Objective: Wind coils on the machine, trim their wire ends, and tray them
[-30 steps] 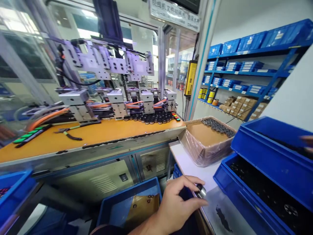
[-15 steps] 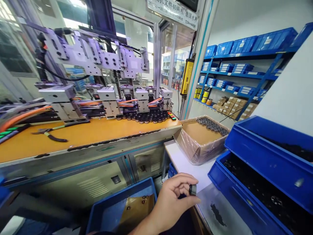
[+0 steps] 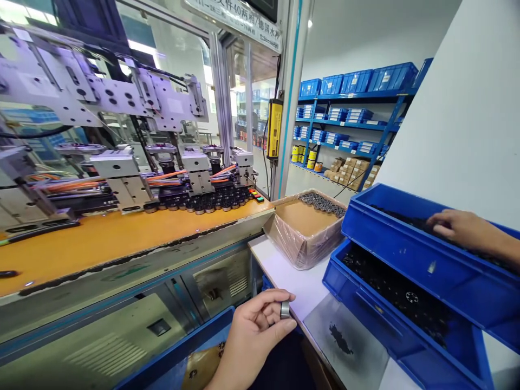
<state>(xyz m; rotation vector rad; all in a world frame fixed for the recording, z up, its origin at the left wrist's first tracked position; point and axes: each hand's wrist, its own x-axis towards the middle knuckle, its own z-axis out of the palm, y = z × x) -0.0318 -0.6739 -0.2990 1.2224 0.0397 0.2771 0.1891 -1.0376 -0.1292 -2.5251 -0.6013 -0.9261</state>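
Between the thumb and fingers of my left hand (image 3: 258, 333) is a short metal ring (image 3: 285, 310), grey and shiny outside. This hand hangs in front of the white side table (image 3: 280, 254), near its edge. My right hand (image 3: 461, 227) reaches from the right into the upper blue bin (image 3: 390, 241), its fingers curled down among small black parts (image 3: 400, 218). What those fingertips touch is hidden. Below, a second blue bin (image 3: 365, 314) holds more black parts (image 3: 377, 279), with one lighter slotted disc (image 3: 411, 297) on top.
A plastic-lined carton (image 3: 303, 252) has rows of ring parts (image 3: 323, 203) at its back. On the orange bench (image 3: 134, 238), many dark round parts (image 3: 207, 201) stand before the machine clamps (image 3: 125, 179). A blue crate (image 3: 170, 352) sits low at left. A grey sheet (image 3: 357, 330) bears a black smear.
The view has swung right. My right hand has come into sight in the upper blue bin. My left hand still pinches the metal ring, now turned to show more of its side.
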